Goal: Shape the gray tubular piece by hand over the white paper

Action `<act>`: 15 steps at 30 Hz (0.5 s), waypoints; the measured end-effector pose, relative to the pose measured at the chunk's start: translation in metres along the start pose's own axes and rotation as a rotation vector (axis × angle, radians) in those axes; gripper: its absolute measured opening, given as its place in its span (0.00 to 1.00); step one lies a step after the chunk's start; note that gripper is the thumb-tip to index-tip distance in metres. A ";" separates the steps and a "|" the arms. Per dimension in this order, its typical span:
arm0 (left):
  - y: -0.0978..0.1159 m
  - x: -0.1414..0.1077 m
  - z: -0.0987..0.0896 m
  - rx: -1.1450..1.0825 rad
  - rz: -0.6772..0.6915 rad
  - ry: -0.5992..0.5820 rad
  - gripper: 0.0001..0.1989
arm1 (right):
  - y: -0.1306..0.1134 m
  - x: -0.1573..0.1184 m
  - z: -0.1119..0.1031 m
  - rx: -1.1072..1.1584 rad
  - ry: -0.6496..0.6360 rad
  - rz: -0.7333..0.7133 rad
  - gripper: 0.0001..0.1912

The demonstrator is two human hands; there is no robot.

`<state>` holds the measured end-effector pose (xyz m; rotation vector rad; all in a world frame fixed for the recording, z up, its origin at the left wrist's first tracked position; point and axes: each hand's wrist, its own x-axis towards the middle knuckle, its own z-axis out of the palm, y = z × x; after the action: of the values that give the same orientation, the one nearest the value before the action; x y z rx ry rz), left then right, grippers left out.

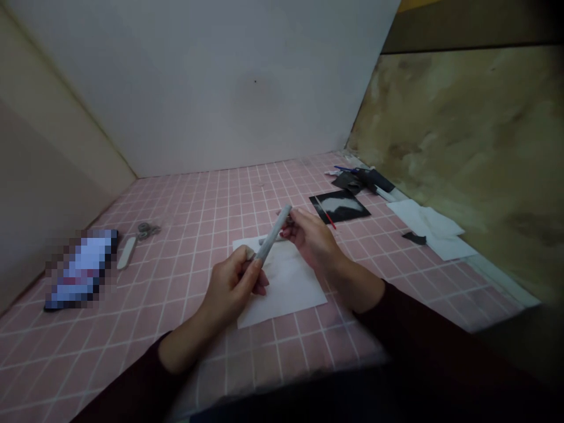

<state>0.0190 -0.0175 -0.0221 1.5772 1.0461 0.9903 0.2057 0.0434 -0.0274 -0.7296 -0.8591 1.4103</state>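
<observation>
My left hand [235,279] is closed around the lower end of a flat grey stick [274,234], which slants up and away to the right. Beside the stick's upper end is my right hand [315,238], its thumb and fingers pinched together. Something small and dark seems to sit between those fingertips, too blurred to name. Both hands are above a white sheet of paper [295,288]. A second grey piece [267,241] lies at the paper's far edge, partly hidden behind the stick.
Black sandpaper [359,202] with pale dust and a thin red-ended stick [330,220] lie beyond my right hand. Dark scraps [350,182] and white papers [427,226] line the right edge. Left are a phone [83,270], a white flat stick [127,254] and small grey rings [144,230].
</observation>
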 end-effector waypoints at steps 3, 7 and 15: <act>-0.003 0.001 0.000 0.026 -0.013 -0.032 0.13 | 0.000 0.001 0.000 0.043 -0.009 0.010 0.15; -0.005 0.002 -0.002 0.081 -0.031 -0.056 0.13 | 0.000 0.003 -0.004 0.075 0.022 0.041 0.13; -0.007 0.003 -0.003 0.118 -0.058 -0.099 0.13 | 0.002 0.006 -0.010 0.100 0.034 0.080 0.11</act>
<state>0.0161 -0.0131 -0.0285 1.6646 1.0920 0.8159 0.2127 0.0504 -0.0341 -0.7166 -0.7343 1.4971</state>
